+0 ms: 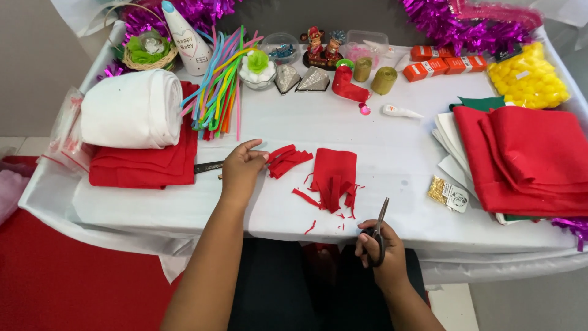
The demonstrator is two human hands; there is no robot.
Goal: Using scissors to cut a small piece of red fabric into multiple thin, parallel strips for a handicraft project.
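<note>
Red felt strips (pixel 288 159) touch left hand (pixel 241 168); right hand (pixel 381 248) grips scissors (pixel 380 230).

Orange boxes (pixel 442 63), several, rectangular, lie in a cluster near the table's (pixel 392 153) far right corner. A clear bag of yellow balls (pixel 528 76), white label on it, sits at the far right edge. A small packet of gold bits (pixel 447 194), white card attached, lies right of centre. Clear plastic bags (pixel 64 132) with red print overhang the left edge. A white cone (pixel 185 40), heart-shaped label, stands far left.
</note>
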